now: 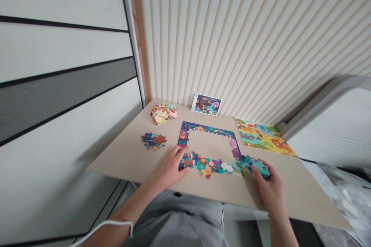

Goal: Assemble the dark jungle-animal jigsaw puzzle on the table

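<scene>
The tabletop (301,197) was plain beige, and the curtain (185,38) behind it cream with vertical stripes of shadow. The puzzle frame (213,126) showed navy, purple and teal; the finished puzzle (265,136) was mostly yellow, with green and orange.

Prob. a home rm, w/ puzzles on small table (127,158), pleated curtain (232,38).

Beige table (301,197) with puzzle frame (208,126), loose pieces (154,140), reference card (206,104), colourful animal picture (263,136)
</scene>
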Motion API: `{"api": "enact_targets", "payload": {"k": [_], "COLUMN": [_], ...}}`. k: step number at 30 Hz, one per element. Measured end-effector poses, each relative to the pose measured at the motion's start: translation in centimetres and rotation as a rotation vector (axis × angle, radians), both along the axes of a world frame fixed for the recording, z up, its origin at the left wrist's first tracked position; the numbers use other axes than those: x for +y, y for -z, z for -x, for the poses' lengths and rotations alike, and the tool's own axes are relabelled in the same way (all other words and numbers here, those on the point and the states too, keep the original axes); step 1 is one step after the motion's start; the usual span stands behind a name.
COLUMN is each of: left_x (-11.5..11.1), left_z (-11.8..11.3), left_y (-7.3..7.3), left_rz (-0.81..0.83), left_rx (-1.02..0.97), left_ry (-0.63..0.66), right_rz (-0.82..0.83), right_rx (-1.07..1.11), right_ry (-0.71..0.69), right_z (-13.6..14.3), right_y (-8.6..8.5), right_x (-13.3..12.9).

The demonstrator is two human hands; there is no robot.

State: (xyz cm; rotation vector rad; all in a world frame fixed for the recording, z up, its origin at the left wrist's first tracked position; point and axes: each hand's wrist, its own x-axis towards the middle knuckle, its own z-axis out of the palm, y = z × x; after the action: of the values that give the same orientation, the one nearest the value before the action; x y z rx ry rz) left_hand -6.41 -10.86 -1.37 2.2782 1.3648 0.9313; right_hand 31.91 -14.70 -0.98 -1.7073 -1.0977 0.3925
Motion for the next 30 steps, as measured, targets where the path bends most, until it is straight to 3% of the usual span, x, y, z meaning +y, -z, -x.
{"api": "enact_targets", "payload": {"k": [5,10,14,17,19,22,26,30], "left_x": [0.1,0.2,0.7,1.1,1.3,1.2,1.1,0.9], "left_z": [0.1,0.5,1.0,1.2,1.2,1.2,1.1,1.0], "left_y": [-0.5,-0.8,-0.2,0.2,0.3,0.3,0.2,0.3], "left_rz": [0.056,0.057,0.044,0.050,0.053,0.036,0.024,-0.001], "left_rx": [-0.085,-0.164,-0.252,-0.327,-0.352,-0.343,-0.308,-0.281], "left_ry": [0.011,-0.019,-0.143,-0.254,-0.290,-0.293,-0.270,-0.242], "right_rz": [0.186,0.301,0.248,0.069,-0.051,-0.100,-0.021,0.084], "right_rx": [-0.291,-0.572,-0.686,-0.699,-0.694,-0.675,-0.664,-0.709], "right_ry": [0.207,0.257,0.325,0.336,0.210,-0.239,-0.751,-1.081], "right_z": [-3.9,-4.0,-3.1,-1.7,0.3,5.1,12.0,14.9], "right_y": [1.1,2.4,2.5,1.7,0.8,-1.0,-3.8,-5.6], "right_x": [-0.4,-0.1,-0.2,-0.4,-0.3,0.3,2.3,6.0]}}
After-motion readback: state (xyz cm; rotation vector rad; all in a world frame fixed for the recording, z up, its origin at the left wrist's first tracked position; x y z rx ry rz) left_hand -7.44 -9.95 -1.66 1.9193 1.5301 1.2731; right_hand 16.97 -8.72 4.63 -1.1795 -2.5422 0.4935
